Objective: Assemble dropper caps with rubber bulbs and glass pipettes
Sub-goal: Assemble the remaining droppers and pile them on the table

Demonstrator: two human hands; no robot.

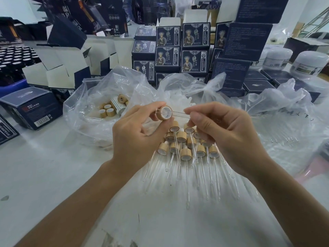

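My left hand held a bamboo dropper cap in a curled grip, its open white-lined mouth turned toward my right. My right hand pinched a thin glass pipette between thumb and fingertips, lying almost level, one end at the cap's mouth. I could not tell whether that end was already seated in the cap or only touching it, nor whether a rubber bulb was fitted at the far side, which my fingers hid.

Beneath my hands, on the white bench, lay a pile of finished droppers, caps bunched together and pipettes fanned toward me; a fair batch looked done. To the left, an open plastic bag still held loose bamboo caps, so I judged there was more to assemble. Another bag behind my hands held pale pieces, perhaps the bulbs, too blurred to be sure. Stacked dark printed boxes stood beyond the bags.
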